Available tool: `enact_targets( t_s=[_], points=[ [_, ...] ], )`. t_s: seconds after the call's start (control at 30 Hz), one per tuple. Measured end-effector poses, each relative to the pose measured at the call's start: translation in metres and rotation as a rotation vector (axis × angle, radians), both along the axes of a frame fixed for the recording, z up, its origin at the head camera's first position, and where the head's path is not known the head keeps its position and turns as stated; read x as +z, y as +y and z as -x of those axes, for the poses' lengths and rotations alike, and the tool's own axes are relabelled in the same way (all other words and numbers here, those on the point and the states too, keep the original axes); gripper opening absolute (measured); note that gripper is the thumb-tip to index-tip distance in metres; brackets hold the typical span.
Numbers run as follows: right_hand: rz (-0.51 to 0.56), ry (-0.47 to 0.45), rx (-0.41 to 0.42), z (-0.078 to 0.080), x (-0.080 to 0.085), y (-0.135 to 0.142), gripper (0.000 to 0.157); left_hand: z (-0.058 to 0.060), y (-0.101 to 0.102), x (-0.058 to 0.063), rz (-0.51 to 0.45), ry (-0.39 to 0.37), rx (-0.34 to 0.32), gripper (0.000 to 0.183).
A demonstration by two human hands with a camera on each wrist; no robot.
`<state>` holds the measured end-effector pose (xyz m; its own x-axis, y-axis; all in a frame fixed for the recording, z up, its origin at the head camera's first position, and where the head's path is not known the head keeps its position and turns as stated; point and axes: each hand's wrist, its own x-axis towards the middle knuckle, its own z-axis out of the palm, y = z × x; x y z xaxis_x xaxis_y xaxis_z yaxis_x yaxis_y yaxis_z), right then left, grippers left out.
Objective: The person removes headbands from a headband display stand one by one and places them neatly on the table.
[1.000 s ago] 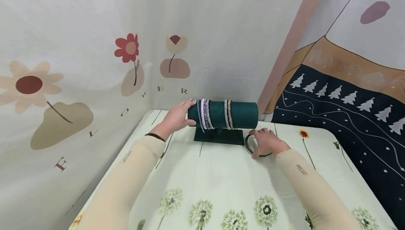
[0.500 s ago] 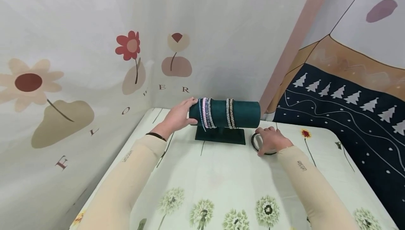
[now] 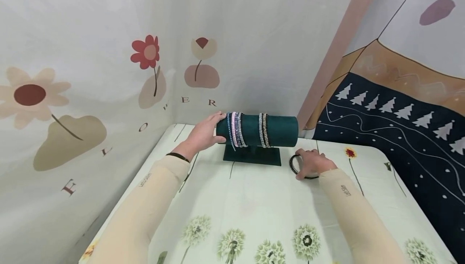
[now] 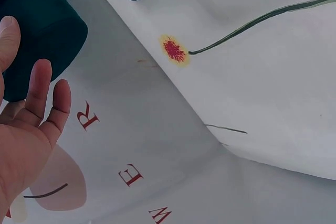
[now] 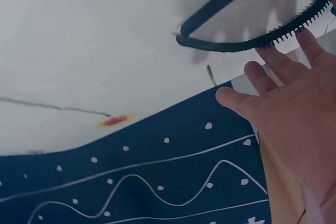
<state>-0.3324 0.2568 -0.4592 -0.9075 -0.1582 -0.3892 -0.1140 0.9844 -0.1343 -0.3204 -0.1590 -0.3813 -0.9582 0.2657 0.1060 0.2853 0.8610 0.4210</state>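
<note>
A dark green velvet display stand point(image 3: 281, 131), a horizontal roll on a flat base, carries several headbands point(image 3: 237, 130), blue, pink and glittery, left of its middle. Farther right on the roll sit glittery silver-and-black headbands point(image 3: 263, 130). My left hand point(image 3: 204, 133) holds the roll's left end, thumb in front and fingers toward the top; in the left wrist view two fingers point(image 4: 39, 90) stand off loosely. Beside the base, my right hand point(image 3: 311, 163) grips a black toothed headband point(image 3: 292, 167) lying on the table. Its teeth and tips show in the right wrist view.
The table point(image 3: 254, 199) wears a pale cloth printed with flowers. White fabric point(image 3: 247, 46) with flower prints hangs behind and to the left. Dark blue fabric point(image 3: 392, 135) with tree prints hangs at the right.
My right hand has slid the black headband a little to the right, away from the stand's base, and then stayed nearly still. My left hand keeps its place on the roll.
</note>
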Motion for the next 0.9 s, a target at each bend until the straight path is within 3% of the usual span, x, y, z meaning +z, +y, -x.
enact_targets(
  t_s=[0.2, 0.5, 0.9],
  points=[
    [0.034, 0.001, -0.018, -0.0019, -0.0039, -0.0001, 0.101, 0.0003, -0.0001, -0.0003, -0.014, 0.002, 0.001, 0.09],
    [0.034, 0.017, -0.023, -0.0037, -0.0068, -0.0016, 0.099, 0.0004, 0.0003, -0.0083, -0.139, -0.04, 0.04, 0.091],
    [-0.029, 0.037, -0.007, -0.0063, -0.0037, -0.0089, 0.098, -0.0037, 0.0057, -0.0057, -0.108, -0.02, 0.036, 0.09]
  ],
)
